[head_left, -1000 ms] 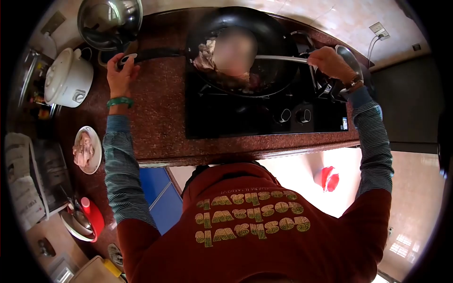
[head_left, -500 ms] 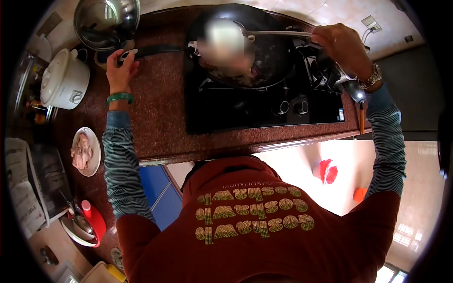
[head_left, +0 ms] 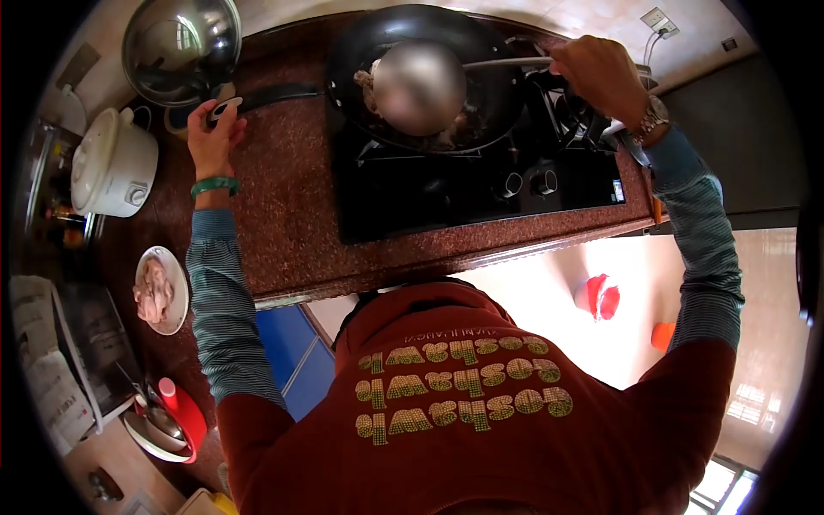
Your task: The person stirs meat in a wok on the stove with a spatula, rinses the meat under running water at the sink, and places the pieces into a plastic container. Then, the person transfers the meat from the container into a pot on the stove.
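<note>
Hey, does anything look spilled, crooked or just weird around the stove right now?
One oddity: a round blurred patch covers the middle of the wok, hiding what lies there; food shows only around its edge. Otherwise nothing stands out, and I see no spill on the stove's visible surface.

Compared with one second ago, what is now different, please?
The right hand and its utensil have moved forward, toward the wall. Nothing was newly grasped or released. The left hand still holds the long handle; the wok stays on the stove.
</note>
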Tool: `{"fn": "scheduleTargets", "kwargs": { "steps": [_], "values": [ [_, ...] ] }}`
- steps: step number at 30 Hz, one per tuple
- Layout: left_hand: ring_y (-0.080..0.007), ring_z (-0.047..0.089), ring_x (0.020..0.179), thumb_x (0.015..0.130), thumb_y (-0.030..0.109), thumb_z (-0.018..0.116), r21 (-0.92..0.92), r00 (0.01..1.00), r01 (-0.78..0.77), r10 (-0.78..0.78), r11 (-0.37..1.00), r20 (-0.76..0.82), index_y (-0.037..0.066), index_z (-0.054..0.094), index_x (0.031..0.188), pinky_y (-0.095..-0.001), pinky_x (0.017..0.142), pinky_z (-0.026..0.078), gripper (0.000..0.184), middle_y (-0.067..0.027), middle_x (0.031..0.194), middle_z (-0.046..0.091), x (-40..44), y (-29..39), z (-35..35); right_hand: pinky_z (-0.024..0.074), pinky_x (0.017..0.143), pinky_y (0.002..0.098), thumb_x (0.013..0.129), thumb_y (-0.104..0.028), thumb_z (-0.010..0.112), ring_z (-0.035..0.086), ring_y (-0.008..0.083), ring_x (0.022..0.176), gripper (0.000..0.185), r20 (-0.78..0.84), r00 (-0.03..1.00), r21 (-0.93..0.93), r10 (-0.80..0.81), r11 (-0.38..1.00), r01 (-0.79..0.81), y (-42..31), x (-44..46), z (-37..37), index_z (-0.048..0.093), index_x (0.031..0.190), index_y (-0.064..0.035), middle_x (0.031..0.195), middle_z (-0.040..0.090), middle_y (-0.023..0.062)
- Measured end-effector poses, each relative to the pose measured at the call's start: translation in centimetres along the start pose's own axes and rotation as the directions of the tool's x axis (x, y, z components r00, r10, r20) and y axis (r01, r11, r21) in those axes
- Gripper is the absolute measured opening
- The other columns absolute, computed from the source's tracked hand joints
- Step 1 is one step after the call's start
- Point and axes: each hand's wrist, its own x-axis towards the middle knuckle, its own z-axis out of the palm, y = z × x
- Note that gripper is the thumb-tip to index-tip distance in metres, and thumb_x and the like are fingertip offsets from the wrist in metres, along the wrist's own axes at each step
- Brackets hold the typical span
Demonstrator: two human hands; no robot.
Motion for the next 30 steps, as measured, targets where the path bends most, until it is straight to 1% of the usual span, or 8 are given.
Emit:
{"fn": "scheduleTargets", "kwargs": {
  "steps": [5, 9, 11, 19, 22, 24, 25, 30],
  "values": [
    [-0.0145, 0.061, 0.069, 0.078, 0.012, 0.068, -0.023, 1.0, -0.009, 0.009, 1.0, -0.005, 0.009, 0.046, 0.111, -0.0238, 0.057, 0.049, 0.04, -0.0062, 0.089, 0.06, 0.0, 0.1, 0.1, 0.0473, 0.057, 0.0393, 0.084, -0.025, 0.054, 0.06, 0.0273, 0.067, 0.016, -0.062, 0.99, -0.171, 0.125, 0.976, -0.134, 0.2, 0.8, -0.2, 0.057, 0.088, -0.0098, 0.074, 0.058, 0.0087],
    [-0.0147, 0.062, 0.069, 0.078, 0.012, 0.068, -0.011, 0.999, -0.019, 0.019, 1.0, -0.031, 0.009, 0.045, 0.112, -0.0246, 0.058, 0.05, 0.041, -0.0065, 0.09, 0.06, 0.0, 0.1, 0.4, 0.0481, 0.055, 0.0373, 0.083, -0.019, 0.056, 0.061, 0.0248, 0.069, 0.016, -0.07, 0.965, -0.165, 0.253, 0.951, -0.262, -0.4, 2.3, 1.7, 0.058, 0.097, -0.0122, 0.08, 0.059, 0.0082],
    [-0.0148, 0.062, 0.069, 0.078, 0.012, 0.068, -0.019, 1.0, -0.02, 0.019, 1.0, -0.021, 0.009, 0.045, 0.112, -0.0248, 0.058, 0.05, 0.04, -0.0066, 0.09, 0.06, -0.2, 0.3, 0.4, 0.0497, 0.056, 0.0359, 0.081, -0.01, 0.058, 0.062, 0.0238, 0.071, 0.025, -0.17, 0.964, 0.046, 0.202, 0.979, -0.197, -1.9, 2.7, 2.4, 0.059, 0.106, -0.0138, 0.088, 0.059, 0.0094],
    [-0.0143, 0.062, 0.068, 0.078, 0.012, 0.068, -0.032, 1.0, -0.013, 0.013, 0.999, -0.005, 0.01, 0.046, 0.11, -0.0236, 0.058, 0.049, 0.039, -0.005, 0.09, 0.06, -0.4, 0.4, 0.2, 0.0503, 0.058, 0.0362, 0.076, 0.0, 0.056, 0.06, 0.0252, 0.069, 0.037, -0.27, 0.96, -0.012, -0.074, 0.997, 0.074, -0.4, 0.1, 2.4, 0.059, 0.11, -0.0142, 0.09, 0.056, 0.0096],
    [-0.0139, 0.062, 0.068, 0.078, 0.013, 0.069, -0.037, 1.0, -0.006, 0.006, 0.999, -0.007, 0.01, 0.046, 0.11, -0.0231, 0.058, 0.048, 0.039, -0.0043, 0.09, 0.06, -0.4, 0.4, 0.3, 0.0506, 0.059, 0.0362, 0.077, -0.001, 0.055, 0.06, 0.0257, 0.07, 0.035, -0.14, 0.99, -0.055, 0.004, 0.998, -0.011, 1.1, -1.5, 1.4, 0.06, 0.108, -0.0153, 0.089, 0.056, 0.0094],
    [-0.0142, 0.062, 0.069, 0.078, 0.013, 0.069, -0.048, 1.0, -0.011, 0.011, 0.999, 0.0, 0.01, 0.046, 0.11, -0.0233, 0.058, 0.048, 0.04, -0.0043, 0.09, 0.06, -0.3, 0.2, 0.2, 0.0504, 0.06, 0.037, 0.077, -0.002, 0.054, 0.06, 0.0263, 0.07, 0.034, -0.022, 0.976, 0.033, 0.215, 0.976, -0.214, 1.1, -2.3, 0.1, 0.06, 0.107, -0.016, 0.088, 0.056, 0.009],
    [-0.0142, 0.062, 0.069, 0.078, 0.013, 0.069, -0.049, 1.0, -0.01, 0.01, 0.999, 0.002, 0.01, 0.046, 0.11, -0.0233, 0.058, 0.048, 0.04, -0.0043, 0.09, 0.06, -0.3, 0.2, 0.2, 0.0502, 0.07, 0.038, 0.07, -0.002, 0.059, 0.061, 0.0275, 0.081, 0.041, 0.071, 0.94, -0.044, 0.334, 0.942, -0.332, 0.3, -2.0, -0.5, 0.06, 0.108, -0.0142, 0.095, 0.061, 0.0089],
    [-0.0176, 0.064, 0.074, 0.08, 0.015, 0.067, -0.034, 0.999, -0.032, 0.032, 0.999, -0.008, 0.01, 0.045, 0.113, -0.0252, 0.06, 0.051, 0.04, -0.0063, 0.094, 0.059, 0.0, -0.1, 0.2, 0.0507, 0.074, 0.0368, 0.068, -0.001, 0.06, 0.062, 0.0268, 0.086, 0.039, 0.019, 0.942, -0.083, 0.336, 0.939, -0.334, -0.6, -3.3, 1.6, 0.061, 0.106, -0.0121, 0.1, 0.062, 0.0111]
  ]
}}
